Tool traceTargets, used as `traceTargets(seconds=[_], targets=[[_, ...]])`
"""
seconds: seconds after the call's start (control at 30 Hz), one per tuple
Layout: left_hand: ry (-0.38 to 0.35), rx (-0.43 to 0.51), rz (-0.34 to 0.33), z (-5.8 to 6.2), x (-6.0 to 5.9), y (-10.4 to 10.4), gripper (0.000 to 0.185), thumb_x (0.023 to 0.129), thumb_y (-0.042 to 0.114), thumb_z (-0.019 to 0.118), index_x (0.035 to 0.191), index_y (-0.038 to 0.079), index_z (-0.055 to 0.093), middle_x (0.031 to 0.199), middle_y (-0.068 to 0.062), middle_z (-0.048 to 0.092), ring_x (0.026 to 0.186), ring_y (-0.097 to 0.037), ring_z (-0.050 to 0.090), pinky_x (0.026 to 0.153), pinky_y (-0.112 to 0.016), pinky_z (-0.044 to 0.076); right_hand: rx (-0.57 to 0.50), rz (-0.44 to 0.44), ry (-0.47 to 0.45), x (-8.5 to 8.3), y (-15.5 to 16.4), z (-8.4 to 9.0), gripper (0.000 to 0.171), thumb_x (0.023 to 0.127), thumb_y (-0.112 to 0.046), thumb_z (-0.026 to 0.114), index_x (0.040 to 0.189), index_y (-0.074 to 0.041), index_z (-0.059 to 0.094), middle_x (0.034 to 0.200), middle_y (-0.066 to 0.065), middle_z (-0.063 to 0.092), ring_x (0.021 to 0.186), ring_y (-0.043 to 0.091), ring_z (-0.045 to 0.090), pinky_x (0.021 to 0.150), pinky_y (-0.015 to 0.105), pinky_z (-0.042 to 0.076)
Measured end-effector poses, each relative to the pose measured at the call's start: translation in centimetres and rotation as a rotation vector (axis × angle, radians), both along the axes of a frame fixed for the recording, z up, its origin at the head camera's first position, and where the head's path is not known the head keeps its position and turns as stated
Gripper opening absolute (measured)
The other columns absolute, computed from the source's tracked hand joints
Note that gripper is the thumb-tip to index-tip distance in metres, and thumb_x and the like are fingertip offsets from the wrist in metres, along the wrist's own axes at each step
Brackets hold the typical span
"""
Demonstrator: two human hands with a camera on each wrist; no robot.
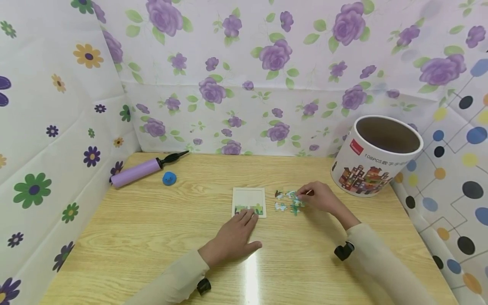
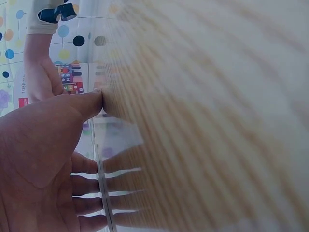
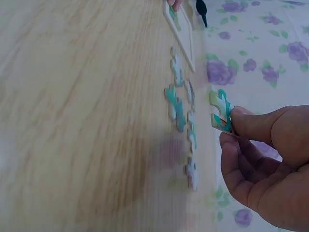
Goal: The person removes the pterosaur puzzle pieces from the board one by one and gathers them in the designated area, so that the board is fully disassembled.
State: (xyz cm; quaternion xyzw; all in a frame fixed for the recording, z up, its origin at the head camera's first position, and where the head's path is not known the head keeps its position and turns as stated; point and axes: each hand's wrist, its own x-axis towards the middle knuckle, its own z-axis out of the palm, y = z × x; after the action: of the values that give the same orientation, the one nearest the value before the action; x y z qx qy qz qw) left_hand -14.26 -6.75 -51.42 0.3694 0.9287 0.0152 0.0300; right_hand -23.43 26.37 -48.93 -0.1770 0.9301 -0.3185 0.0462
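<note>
Nearest you, your left hand (image 1: 233,238) lies flat on the wooden table (image 1: 152,237), fingers straight and relaxed, their tips resting on the near edge of the puzzle tray (image 1: 249,201). A short strip of joined pieces fills the tray's near row; the rest of its bed shows bare white. Keep that hand pressing lightly so the tray does not slide when a piece goes in.

Just right of the tray, your right hand (image 1: 322,197) pinches one teal jigsaw piece (image 3: 221,114) between thumb and fingertips, lifted just clear of the table. In the right wrist view the piece stands on edge, printed face turned away from the palm. Turn it flat and read its tabs against the open edge of the finished strip before lowering it; seat it straight down, not at a slant.

Under and beside that hand lie the loose pieces (image 1: 286,200), near the tray but apart from it. Avoid sweeping them with your wrist.

Farther right stands the open puzzle tub (image 1: 375,156). At the far left lie a purple hand pump (image 1: 142,170) and a small blue object (image 1: 169,178).
</note>
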Motion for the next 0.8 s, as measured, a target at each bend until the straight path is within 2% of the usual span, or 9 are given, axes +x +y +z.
traceTargets(seconds=[0.33, 0.8], targets=[[0.012, -0.001, 0.003, 0.0, 0.0, 0.0, 0.081, 0.102, 0.059, 0.047, 0.157, 0.0, 0.037, 0.163, -0.019, 0.035, 0.151, -0.033, 0.033, 0.12, -0.042, 0.032, 0.042, -0.02, -0.024, 0.8, 2.3, -1.0, 0.011, 0.096, -0.011, 0.071, 0.099, -0.012, 0.082, 0.1, 0.004, 0.077, 0.088, 0.016, 0.067, 0.079, 0.038, 0.057], [0.012, 0.016, -0.002, 0.3, 0.2, 0.0, 0.081, 0.102, 0.058, 0.048, 0.156, -0.001, 0.037, 0.162, -0.02, 0.036, 0.15, -0.034, 0.034, 0.12, -0.043, 0.033, 0.076, -0.027, -0.027, 0.4, 3.0, -2.5, 0.01, 0.096, -0.012, 0.072, 0.098, -0.015, 0.082, 0.1, 0.003, 0.077, 0.086, 0.014, 0.067, 0.078, 0.039, 0.056]])
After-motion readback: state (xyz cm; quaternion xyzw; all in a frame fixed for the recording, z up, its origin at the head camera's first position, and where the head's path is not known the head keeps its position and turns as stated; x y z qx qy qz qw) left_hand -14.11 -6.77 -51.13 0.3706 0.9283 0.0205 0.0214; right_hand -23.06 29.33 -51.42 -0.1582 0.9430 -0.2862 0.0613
